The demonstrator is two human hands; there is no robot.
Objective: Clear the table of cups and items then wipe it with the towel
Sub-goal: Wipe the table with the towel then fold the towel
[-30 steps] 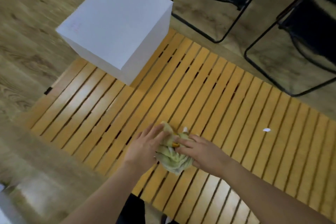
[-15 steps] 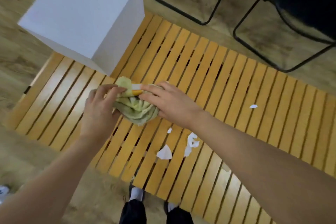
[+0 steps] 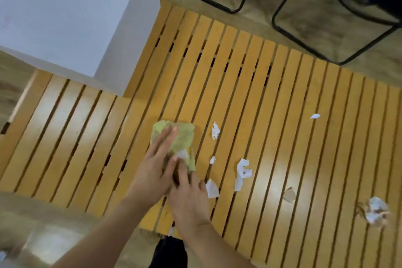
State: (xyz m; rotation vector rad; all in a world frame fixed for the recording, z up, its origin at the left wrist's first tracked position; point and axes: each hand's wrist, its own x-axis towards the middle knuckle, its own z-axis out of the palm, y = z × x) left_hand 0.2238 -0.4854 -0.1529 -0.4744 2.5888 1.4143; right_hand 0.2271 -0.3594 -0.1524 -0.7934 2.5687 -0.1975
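A green-yellow towel (image 3: pixel 182 137) lies folded on the orange slatted table (image 3: pixel 272 93), near its front edge. My left hand (image 3: pixel 156 165) lies flat on the towel with straight fingers pressing it down. My right hand (image 3: pixel 189 198) is just behind it, and its fingertips touch the towel's near end. Several torn white paper scraps (image 3: pixel 243 172) are strewn on the slats to the right of the towel. A crumpled white and brown wad (image 3: pixel 375 210) sits far right.
A large white box (image 3: pixel 65 17) stands on the table's far left corner. Two black metal chair frames (image 3: pixel 345 22) stand on the wooden floor beyond the far edge. The table's front edge is close to my legs (image 3: pixel 169 252).
The towel was bunched between both hands; now it lies flatter under my left palm. Both hands have come back toward the front edge, and more paper scraps show on the right.
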